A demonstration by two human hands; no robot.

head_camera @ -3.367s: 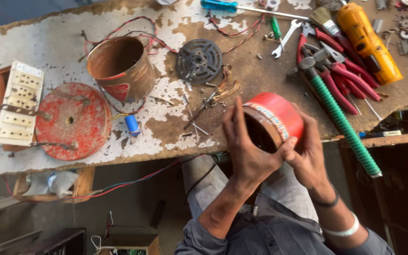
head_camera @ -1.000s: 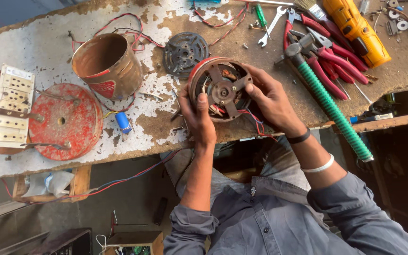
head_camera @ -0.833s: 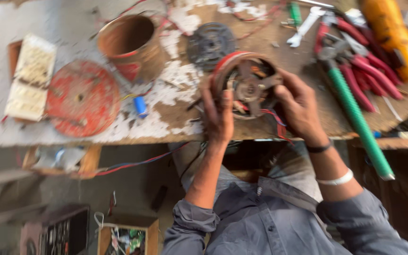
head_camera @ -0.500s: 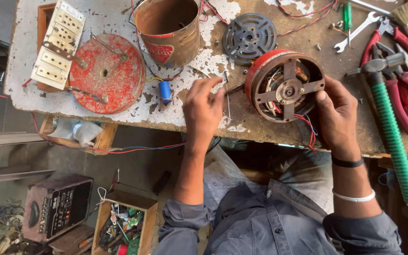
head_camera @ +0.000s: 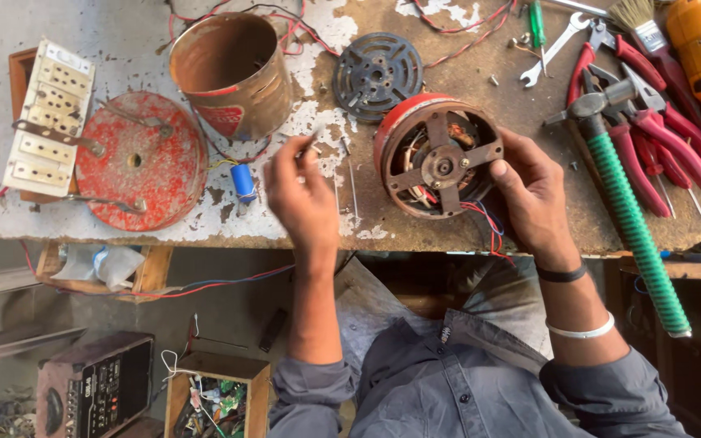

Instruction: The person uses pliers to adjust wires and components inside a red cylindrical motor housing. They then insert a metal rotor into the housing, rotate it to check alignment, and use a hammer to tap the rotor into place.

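Two hands are busy at the counter's (head_camera: pixel 448 235) near edge. Right hand (head_camera: pixel 533 195) wraps its fingers round the side of the round red-cased motor with the rusty cross-shaped end bracket (head_camera: pixel 440 158), tipping its open face up toward the camera, probably so the windings show. Left hand (head_camera: pixel 302 195) hangs just left of it, fingertips pressed together on a thin metal pin (head_camera: pixel 311 144), lifted clear of the top. Surface is worn wood with flaking white paint, littered with wires. Rusty tin can (head_camera: pixel 233 73), red metal disc (head_camera: pixel 139 162) and green-handled hammer (head_camera: pixel 630 211) lie around; a cluttered workshop floor shows below.
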